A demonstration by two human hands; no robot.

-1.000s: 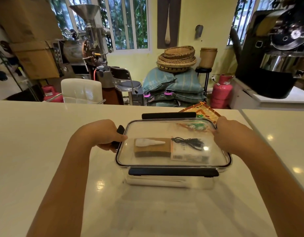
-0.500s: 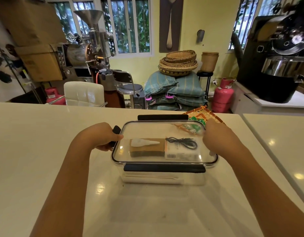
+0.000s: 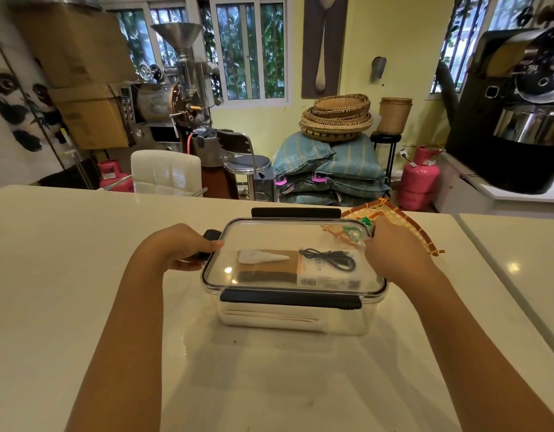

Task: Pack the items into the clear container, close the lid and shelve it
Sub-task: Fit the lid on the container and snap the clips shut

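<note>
The clear container (image 3: 288,319) stands on the white counter (image 3: 66,275) with its transparent lid (image 3: 269,238) on top. Through the lid I see a brown and white box (image 3: 269,271), a small white piece (image 3: 260,257) and a coiled black cable (image 3: 330,259) on it. The black front latch (image 3: 289,299) lies down along the near rim; the back latch (image 3: 296,212) sticks up. My left hand (image 3: 175,247) grips the black latch (image 3: 210,236) at the container's left end. My right hand (image 3: 397,251) is closed over the right end, hiding that latch.
An orange patterned cloth (image 3: 403,224) lies on the counter just behind my right hand. A second white counter (image 3: 519,244) adjoins on the right. Beyond the far edge stand a white chair (image 3: 166,173), a bar stool (image 3: 247,160), stacked sacks (image 3: 331,169) and a pink gas cylinder (image 3: 419,179).
Both hands stay on the container's two ends. The container sits slightly farther left and farther from me in the picture, and the view has tilted up a little.
</note>
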